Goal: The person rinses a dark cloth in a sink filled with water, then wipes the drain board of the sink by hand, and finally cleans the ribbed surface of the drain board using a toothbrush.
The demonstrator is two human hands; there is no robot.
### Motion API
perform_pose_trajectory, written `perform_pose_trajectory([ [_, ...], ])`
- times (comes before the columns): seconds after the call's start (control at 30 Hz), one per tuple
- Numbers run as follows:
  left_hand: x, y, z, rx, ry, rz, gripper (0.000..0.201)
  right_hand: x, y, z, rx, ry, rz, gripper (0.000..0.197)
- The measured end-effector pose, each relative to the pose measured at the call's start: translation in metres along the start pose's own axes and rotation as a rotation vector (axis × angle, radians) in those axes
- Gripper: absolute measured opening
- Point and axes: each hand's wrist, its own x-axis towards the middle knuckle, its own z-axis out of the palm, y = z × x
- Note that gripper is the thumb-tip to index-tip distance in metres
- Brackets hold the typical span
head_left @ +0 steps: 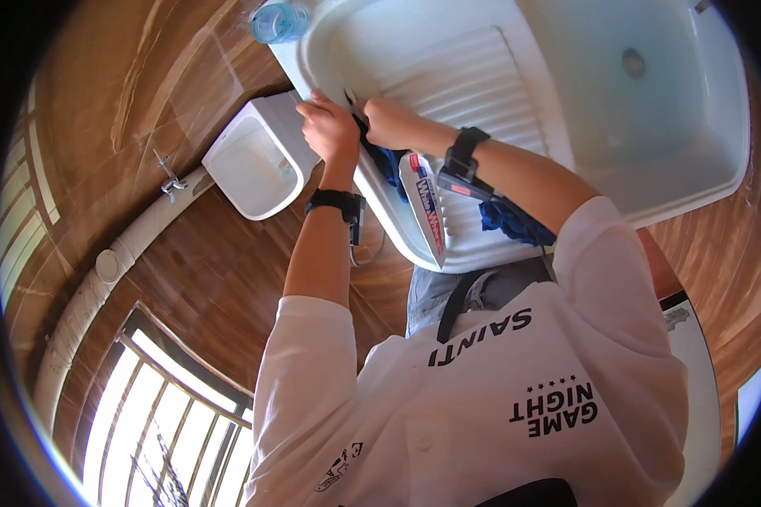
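Note:
My left hand (328,128) is at the left rim of the white washboard sink (482,84), its fingers curled. Just right of it, my right hand (389,124) is closed, knuckles up, over the basin. A small pale-tipped thing (351,98) shows beyond the fingers, and something dark lies between the hands; I cannot make out what either is. Below my right wrist, dark blue cloth (389,164) lies along the basin's left side. A long white, red and blue carton (423,207) rests beside it. More dark blue cloth (516,221) lies under my right forearm.
A clear bluish plastic container (279,23) stands on the sink's far left corner. On the right is a deep basin (643,127) with a drain. A small white basin (258,165) stands on the left, near a wall tap (171,181) and white pipe (131,245). Barred window (173,406) lower left.

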Motion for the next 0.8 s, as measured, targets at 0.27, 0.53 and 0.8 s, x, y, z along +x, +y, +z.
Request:
perform_pose_trajectory([
  [0.27,0.002,0.001,-0.001,-0.007,0.001,-0.019,0.042,0.004,0.0,-0.006,0.067,-0.156,0.151,0.011],
  [0.53,0.005,-0.008,-0.003,0.023,0.024,0.0,0.038,0.004,-0.008,-0.013,-0.022,-0.459,0.187,0.012],
  [0.8,0.005,-0.01,-0.004,0.009,0.038,0.007,0.036,-0.003,-0.009,-0.016,0.041,-0.393,0.09,0.011],
])
